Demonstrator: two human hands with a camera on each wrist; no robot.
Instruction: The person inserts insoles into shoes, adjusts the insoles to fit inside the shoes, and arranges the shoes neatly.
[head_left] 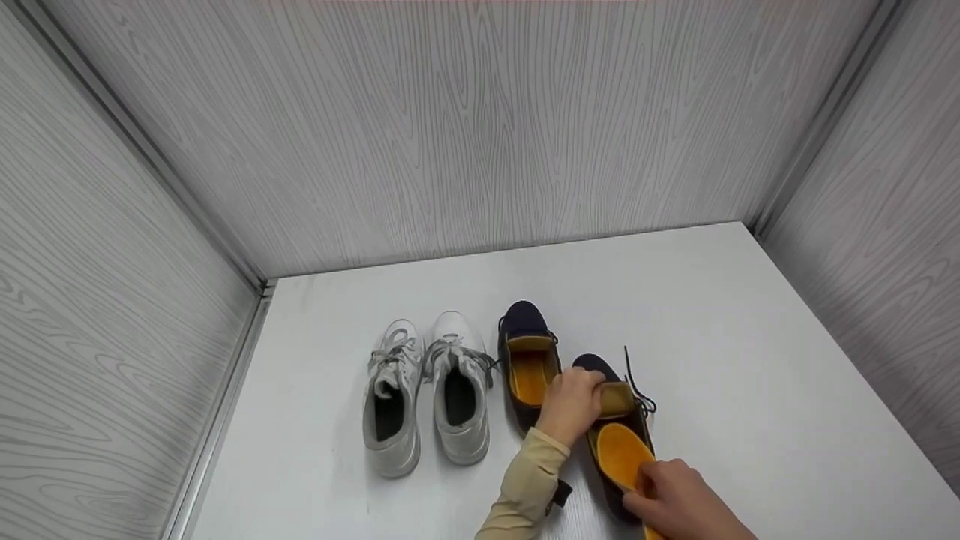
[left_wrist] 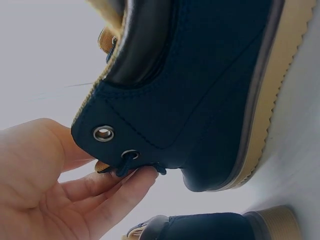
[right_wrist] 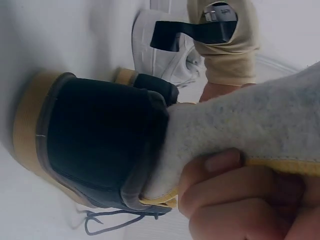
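A dark navy lace-up shoe (left_wrist: 210, 75) with a tan sole stands at the front right of the white table. My left hand (head_left: 571, 401) holds it near the lace eyelets, its fingers curled about the flap's edge in the left wrist view. Partly out of the shoe's opening slants an insole (head_left: 622, 452), orange-yellow on top and grey felt (right_wrist: 260, 125) underneath. With curled fingers my right hand (head_left: 679, 499) grips the insole by its edge, above the shoe's heel (right_wrist: 95, 145). The insole's front end is still inside the shoe's opening.
The matching navy shoe (head_left: 523, 319), with an orange insole inside, stands just left of my left hand. Farther left are two white lace-up sneakers (head_left: 465, 442), side by side, toes away from me. Grey wood-grain panels (head_left: 480, 135) enclose the table's back and sides.
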